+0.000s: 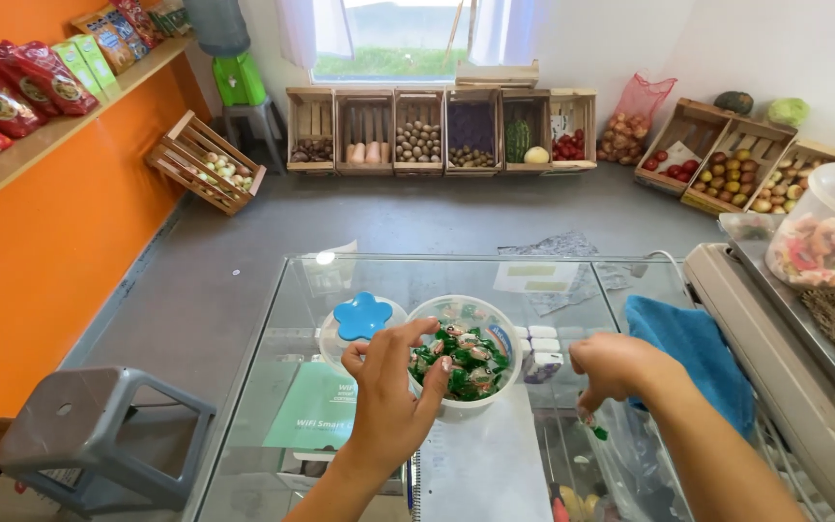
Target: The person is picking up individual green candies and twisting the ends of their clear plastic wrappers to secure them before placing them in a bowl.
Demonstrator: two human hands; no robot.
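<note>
We see a bright, daylit scene where light pours through the window [388, 39] at the back, blowing it out to near white, throws pale glare on the glass counter [572, 290], and leaves soft shadows, while the wide lens bends the edges and all stays fairly sharp.

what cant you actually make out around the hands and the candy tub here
- Left hand covers the near-left part of the candy tub, head view.
- Green candy under the right hand: fingers hide the grip.
- Lidded tub contents: blue flower lid covers them.
- Candy jar: cut off at right edge.
</note>
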